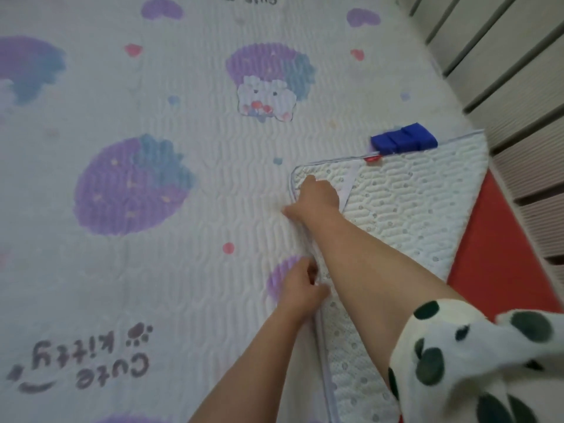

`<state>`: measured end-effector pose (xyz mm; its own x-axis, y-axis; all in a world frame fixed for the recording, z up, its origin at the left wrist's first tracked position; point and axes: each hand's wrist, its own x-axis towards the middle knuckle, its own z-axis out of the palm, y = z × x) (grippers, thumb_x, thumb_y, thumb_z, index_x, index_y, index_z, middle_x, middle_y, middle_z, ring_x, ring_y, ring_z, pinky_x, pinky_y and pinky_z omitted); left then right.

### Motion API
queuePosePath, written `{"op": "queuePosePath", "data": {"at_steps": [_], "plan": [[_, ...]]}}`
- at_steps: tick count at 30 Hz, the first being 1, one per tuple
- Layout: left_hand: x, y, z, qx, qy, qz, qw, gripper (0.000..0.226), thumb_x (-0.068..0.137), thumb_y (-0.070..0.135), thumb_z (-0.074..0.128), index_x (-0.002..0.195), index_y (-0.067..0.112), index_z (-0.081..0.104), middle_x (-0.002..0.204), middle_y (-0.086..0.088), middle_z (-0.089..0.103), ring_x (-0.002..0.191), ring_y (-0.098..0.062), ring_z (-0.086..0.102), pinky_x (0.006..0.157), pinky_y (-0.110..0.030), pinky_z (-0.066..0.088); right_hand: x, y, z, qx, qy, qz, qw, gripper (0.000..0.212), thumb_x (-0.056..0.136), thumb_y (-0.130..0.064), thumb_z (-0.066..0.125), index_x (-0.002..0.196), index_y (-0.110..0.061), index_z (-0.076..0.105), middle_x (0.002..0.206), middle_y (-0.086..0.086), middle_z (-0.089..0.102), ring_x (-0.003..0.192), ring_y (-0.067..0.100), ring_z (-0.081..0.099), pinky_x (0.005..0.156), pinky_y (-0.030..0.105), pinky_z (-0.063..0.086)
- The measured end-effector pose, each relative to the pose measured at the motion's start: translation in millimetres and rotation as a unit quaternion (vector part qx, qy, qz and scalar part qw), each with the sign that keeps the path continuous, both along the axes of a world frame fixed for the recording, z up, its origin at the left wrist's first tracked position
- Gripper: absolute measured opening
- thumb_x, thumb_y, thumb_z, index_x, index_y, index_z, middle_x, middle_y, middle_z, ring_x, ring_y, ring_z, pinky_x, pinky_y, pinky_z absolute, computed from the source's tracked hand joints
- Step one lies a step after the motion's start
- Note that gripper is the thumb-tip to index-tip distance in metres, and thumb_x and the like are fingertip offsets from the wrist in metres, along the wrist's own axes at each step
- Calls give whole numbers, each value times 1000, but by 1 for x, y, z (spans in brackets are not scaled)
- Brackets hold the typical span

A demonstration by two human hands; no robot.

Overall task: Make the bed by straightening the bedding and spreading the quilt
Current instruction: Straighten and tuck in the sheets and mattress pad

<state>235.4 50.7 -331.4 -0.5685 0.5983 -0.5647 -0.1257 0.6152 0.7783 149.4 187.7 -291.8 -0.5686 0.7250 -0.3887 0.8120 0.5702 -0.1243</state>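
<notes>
Bed pad: A quilted bed pad (152,239) with purple blobs and the words "Cute Kitty" is spread over most of the bed. It looks quite flat there.
Folded corner: One corner (412,203) is turned back on top of the pad, so its dotted underside is shown.
Red mattress: A strip of red mattress (500,270) is left bare beside the fold, next to the slatted wall (503,71).
Right hand: The rim of the fold is gripped by the right hand (316,195), near the round tip, with the fingers curled over it.
Left hand: The same rim is pinched by the left hand (300,285), lower down and closer to the person.
Both hands: They are set apart, one past the other, along one edge.
Blue thing: A blue block (404,138) is seen at the far edge of the fold. What it is cannot be told.
Done: Most of the pad seems to be laid out already.
Left to do: The corner must likely be flipped back over the red part and smoothed. No other quilt is seen, so that part may not be started.
</notes>
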Motion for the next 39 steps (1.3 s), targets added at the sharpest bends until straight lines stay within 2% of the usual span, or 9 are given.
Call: {"op": "queuePosePath", "data": {"at_steps": [3, 6, 9, 13, 17, 20, 23, 34, 39], "plan": [[5, -3, 2, 25, -27, -8, 999, 16, 69, 18, 67, 75, 10, 54, 65, -3, 54, 63, -12, 48, 63, -35, 45, 4, 9, 5, 21, 20, 25, 999, 31, 87, -8, 55, 118, -6, 54, 123, 13, 57, 113, 31, 56, 87, 34, 46], [17, -10, 10, 24, -87, -74, 993, 16, 72, 11, 68, 69, 19, 55, 62, 8, 57, 56, -3, 52, 57, -23, 46, 33, 31, 22, -6, 108, -42, 993, 26, 89, -3, 45, 114, -5, 54, 113, 13, 58, 103, 31, 57, 77, 32, 42], [40, -19, 28, 3, -76, -208, 975, 30, 62, 27, 61, 90, 17, 66, 88, 2, 69, 83, -14, 66, 73, -29, 52, 92, 62, 44, -26, 227, -165, 959, 20, 88, -1, 41, 102, -6, 55, 95, 6, 54, 86, 21, 52, 70, 26, 37], [70, -20, 37, -11, 9, -290, 957, 57, 62, 38, 44, 111, 23, 67, 109, 3, 69, 100, -14, 62, 81, -27, 48, 203, 100, 61, -16, 342, -330, 880, 28, 79, -4, 51, 104, 0, 63, 101, 15, 67, 90, 26, 63, 74, 32, 49], [104, -11, 46, -7, 67, -339, 938, 61, 69, 31, 46, 128, 24, 57, 120, 1, 63, 111, -17, 57, 80, -18, 37, 330, 110, 73, 11, 334, -429, 839, 24, 76, 2, 52, 94, -9, 65, 90, 12, 66, 85, 26, 63, 72, 38, 52], [137, 0, 52, -5, 106, -389, 915, 63, 75, 34, 46, 138, 27, 45, 125, -1, 55, 117, -19, 53, 89, -21, 37, 406, 103, 77, 29, 335, -478, 811, 23, 80, 8, 53, 98, 0, 64, 86, 12, 61, 82, 22, 57, 62, 27, 46], [173, 8, 52, 9, 131, -412, 902, 55, 83, 19, 51, 137, 28, 46, 122, -2, 53, 113, -21, 55, 90, -27, 42, 461, 94, 68, 39, 317, -501, 804, 21, 83, 6, 54, 100, 1, 65, 87, 11, 61, 84, 22, 57, 72, 30, 44], [262, 16, 40, 51, 228, -487, 841, 58, 77, 39, 46, 135, 31, 46, 135, 10, 45, 119, -16, 47, 92, -33, 46, 556, 109, 42, 74, 324, -534, 777, 21, 87, -11, 56, 103, 0, 65, 101, 22, 66, 93, 33, 62, 80, 40, 49], [298, 27, 39, 68, 243, -530, 809, 62, 78, 57, 41, 137, 36, 44, 135, 14, 43, 123, -9, 42, 95, -26, 43, 581, 123, 24, 24, 329, -591, 736, 11, 88, -16, 53, 79, -11, 57, 84, 20, 63, 61, 30, 60, 54, 43, 56]]}}
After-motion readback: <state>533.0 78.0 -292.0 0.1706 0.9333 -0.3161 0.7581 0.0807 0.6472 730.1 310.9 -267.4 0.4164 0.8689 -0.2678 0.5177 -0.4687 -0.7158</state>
